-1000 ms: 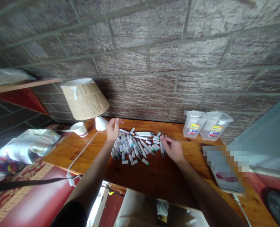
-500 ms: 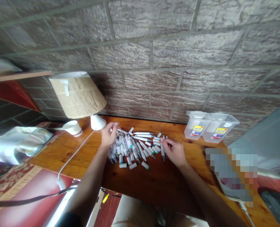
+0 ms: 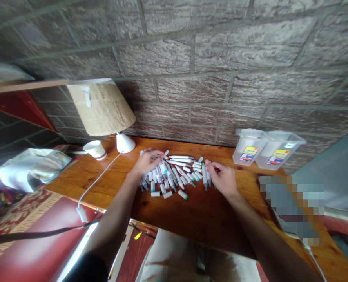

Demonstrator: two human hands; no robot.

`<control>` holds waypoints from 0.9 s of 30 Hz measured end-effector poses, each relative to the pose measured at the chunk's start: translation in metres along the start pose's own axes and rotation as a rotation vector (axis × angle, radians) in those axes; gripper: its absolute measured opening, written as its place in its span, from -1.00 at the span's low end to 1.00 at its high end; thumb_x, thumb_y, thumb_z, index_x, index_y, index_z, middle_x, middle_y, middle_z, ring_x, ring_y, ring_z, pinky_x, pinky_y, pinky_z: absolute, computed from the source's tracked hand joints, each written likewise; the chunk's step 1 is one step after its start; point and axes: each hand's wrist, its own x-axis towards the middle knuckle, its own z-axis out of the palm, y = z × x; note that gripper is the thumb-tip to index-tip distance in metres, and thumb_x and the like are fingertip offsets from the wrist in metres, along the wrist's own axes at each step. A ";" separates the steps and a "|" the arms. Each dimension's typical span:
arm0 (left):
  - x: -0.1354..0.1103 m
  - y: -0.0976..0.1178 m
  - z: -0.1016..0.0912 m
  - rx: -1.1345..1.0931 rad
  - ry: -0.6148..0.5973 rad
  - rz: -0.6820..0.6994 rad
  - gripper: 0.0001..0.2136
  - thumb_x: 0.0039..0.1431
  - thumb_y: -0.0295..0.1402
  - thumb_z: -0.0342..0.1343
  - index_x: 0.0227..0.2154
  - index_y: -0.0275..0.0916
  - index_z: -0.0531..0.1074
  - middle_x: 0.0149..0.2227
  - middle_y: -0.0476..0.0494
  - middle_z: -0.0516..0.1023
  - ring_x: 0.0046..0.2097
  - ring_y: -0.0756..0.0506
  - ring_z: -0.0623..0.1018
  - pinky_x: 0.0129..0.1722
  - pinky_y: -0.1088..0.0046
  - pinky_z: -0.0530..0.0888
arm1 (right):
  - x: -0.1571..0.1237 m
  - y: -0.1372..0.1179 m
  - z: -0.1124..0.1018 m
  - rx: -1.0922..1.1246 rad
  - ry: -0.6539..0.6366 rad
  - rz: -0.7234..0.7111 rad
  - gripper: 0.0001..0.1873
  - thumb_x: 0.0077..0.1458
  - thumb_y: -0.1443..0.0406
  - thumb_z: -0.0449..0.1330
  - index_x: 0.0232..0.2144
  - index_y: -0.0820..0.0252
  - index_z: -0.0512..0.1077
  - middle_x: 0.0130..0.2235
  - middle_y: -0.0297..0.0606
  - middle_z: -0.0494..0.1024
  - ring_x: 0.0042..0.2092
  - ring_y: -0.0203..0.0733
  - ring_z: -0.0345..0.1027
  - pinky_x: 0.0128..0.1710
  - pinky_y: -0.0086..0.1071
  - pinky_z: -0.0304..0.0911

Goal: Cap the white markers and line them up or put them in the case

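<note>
A heap of several white markers with coloured caps lies on a wooden table against a brick wall. My left hand rests on the heap's left end, fingers curled over some markers. My right hand sits at the heap's right end, its fingertips pinched on a marker there.
Two clear plastic tubs with labels stand at the back right. A table lamp with a paper shade and a white cup stand at the back left, the lamp's cord running off the table's front edge. A blurred-out object lies right.
My left hand has come down from raised, spread fingers onto the markers and curled over them. My right hand has shifted slightly, still at the heap's right end. The view has drifted.
</note>
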 end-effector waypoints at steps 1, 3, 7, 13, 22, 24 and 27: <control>0.000 0.002 0.000 -0.013 -0.028 0.013 -0.76 0.28 -0.18 0.12 -0.22 -0.17 0.63 -0.22 -0.15 0.71 -0.19 -0.16 0.65 -0.11 0.31 0.52 | 0.000 0.000 0.000 0.006 0.003 0.005 -0.43 0.25 -0.08 0.10 -0.57 0.18 0.54 -0.60 -0.35 0.44 -0.53 -0.31 0.24 -0.47 -0.44 0.14; -0.001 0.007 -0.001 -0.043 -0.082 0.039 -0.77 0.26 -0.16 0.16 -0.23 -0.16 0.63 -0.23 -0.14 0.71 -0.21 -0.14 0.65 -0.14 0.34 0.52 | 0.001 0.000 0.000 0.018 0.004 0.008 -0.44 0.24 -0.07 0.11 -0.57 0.18 0.54 -0.60 -0.35 0.44 -0.53 -0.32 0.23 -0.46 -0.45 0.14; -0.002 0.013 -0.005 -0.113 -0.156 0.066 -0.73 0.15 -0.13 0.29 -0.19 -0.18 0.63 -0.18 -0.19 0.70 -0.17 -0.17 0.66 -0.10 0.32 0.53 | 0.001 0.001 0.000 0.024 -0.006 0.001 -0.43 0.24 -0.08 0.11 -0.59 0.18 0.53 -0.62 -0.37 0.40 -0.54 -0.32 0.21 -0.48 -0.44 0.13; -0.004 0.011 -0.006 -0.163 -0.225 0.012 -0.63 -0.01 -0.08 0.40 -0.20 -0.22 0.62 -0.17 -0.22 0.70 -0.17 -0.19 0.67 -0.10 0.32 0.56 | -0.001 0.002 0.003 0.037 -0.032 0.002 -0.42 0.25 -0.10 0.09 -0.57 0.17 0.53 -0.59 -0.36 0.41 -0.51 -0.31 0.24 -0.48 -0.46 0.15; -0.004 0.009 -0.001 -0.203 -0.202 -0.012 -0.70 0.07 -0.13 0.35 -0.24 -0.24 0.62 -0.19 -0.19 0.71 -0.18 -0.17 0.68 -0.14 0.35 0.59 | -0.001 0.000 0.004 0.036 -0.041 -0.006 -0.41 0.26 -0.10 0.09 -0.62 0.16 0.46 -0.61 -0.37 0.39 -0.52 -0.33 0.23 -0.47 -0.46 0.13; -0.004 0.008 0.000 -0.193 -0.179 -0.019 -0.68 0.07 -0.12 0.35 -0.20 -0.23 0.62 -0.18 -0.18 0.71 -0.17 -0.17 0.68 -0.11 0.35 0.58 | -0.001 0.000 0.004 0.036 -0.043 -0.007 -0.41 0.26 -0.10 0.09 -0.62 0.16 0.46 -0.61 -0.37 0.39 -0.52 -0.33 0.24 -0.46 -0.45 0.14; -0.004 0.011 0.002 -0.185 -0.103 -0.025 -0.69 0.10 -0.11 0.34 -0.18 -0.21 0.62 -0.17 -0.16 0.71 -0.17 -0.15 0.68 -0.09 0.34 0.58 | -0.001 0.000 0.004 0.028 -0.038 -0.015 -0.42 0.26 -0.09 0.09 -0.61 0.15 0.48 -0.62 -0.37 0.40 -0.53 -0.33 0.23 -0.47 -0.45 0.13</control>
